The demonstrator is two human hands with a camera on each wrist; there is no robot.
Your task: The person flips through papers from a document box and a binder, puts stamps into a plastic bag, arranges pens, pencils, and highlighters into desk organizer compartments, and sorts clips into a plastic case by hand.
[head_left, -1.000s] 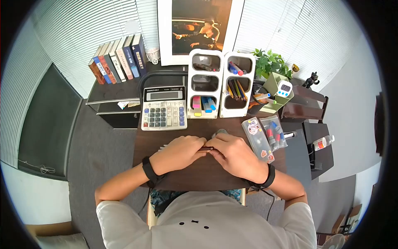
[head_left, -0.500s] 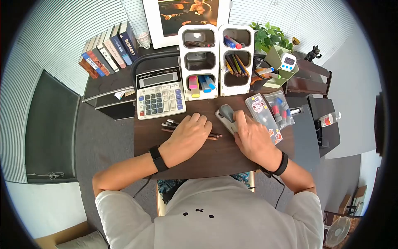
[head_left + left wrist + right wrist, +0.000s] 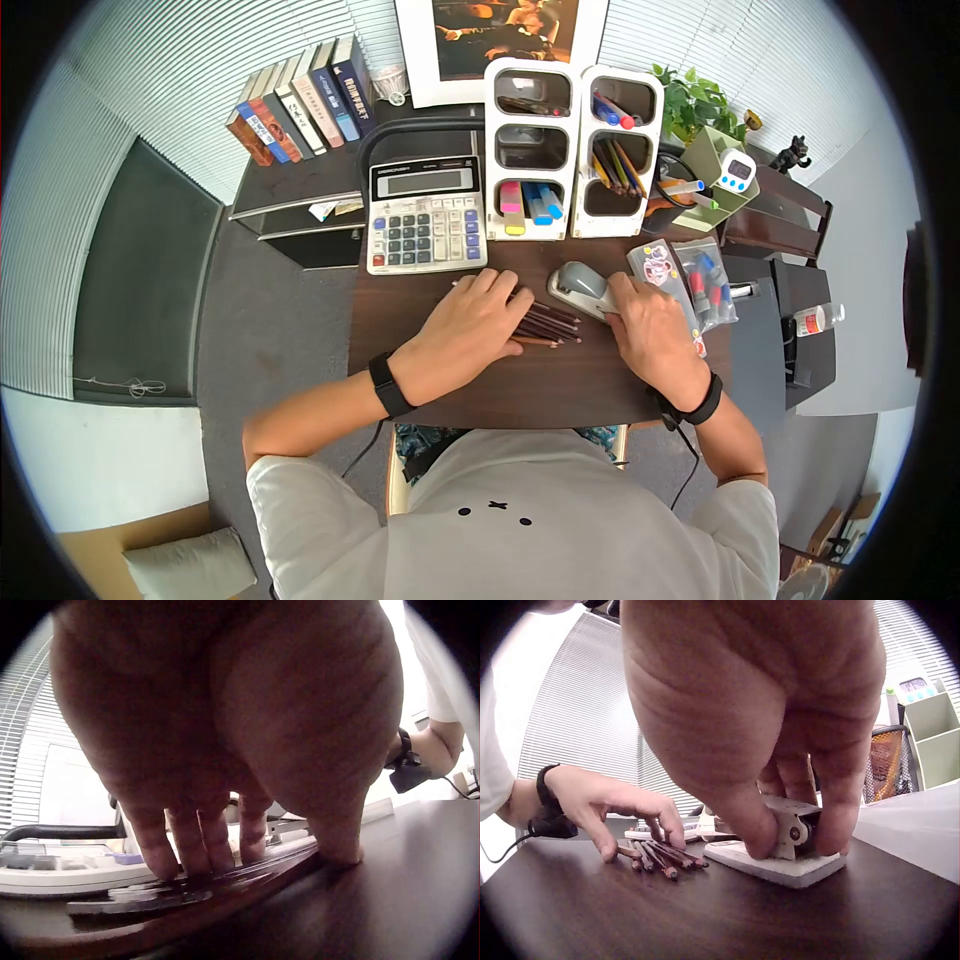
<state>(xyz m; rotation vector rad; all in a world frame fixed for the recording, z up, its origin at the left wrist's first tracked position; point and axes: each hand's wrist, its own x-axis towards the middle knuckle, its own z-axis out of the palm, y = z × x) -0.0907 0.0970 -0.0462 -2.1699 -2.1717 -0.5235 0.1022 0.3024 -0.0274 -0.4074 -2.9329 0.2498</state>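
Observation:
Several dark pencils (image 3: 552,326) lie fanned out on the brown desk, their pointed ends toward the right. My left hand (image 3: 462,335) arches over them, thumb on the near side and fairly straight fingers (image 3: 216,840) reaching down on the far side. Part of the pencils is hidden under the palm. To the right, a grey and white stapler (image 3: 580,283) rests on its flat base. My right hand (image 3: 655,328) pinches its rear hinge end between thumb and fingers, as the right wrist view shows.
A calculator (image 3: 425,218) lies behind the left hand. White organisers (image 3: 530,148) with markers and pencils stand at the back. Close to the right hand are a clear pencil case (image 3: 668,270) and a bag of markers (image 3: 712,290). A timer (image 3: 737,170) sits on a green holder.
Both hands were together on the pencils; they have parted. The pencils now lie on the desk under the left hand. The right hand has taken hold of the stapler, which has turned slightly.

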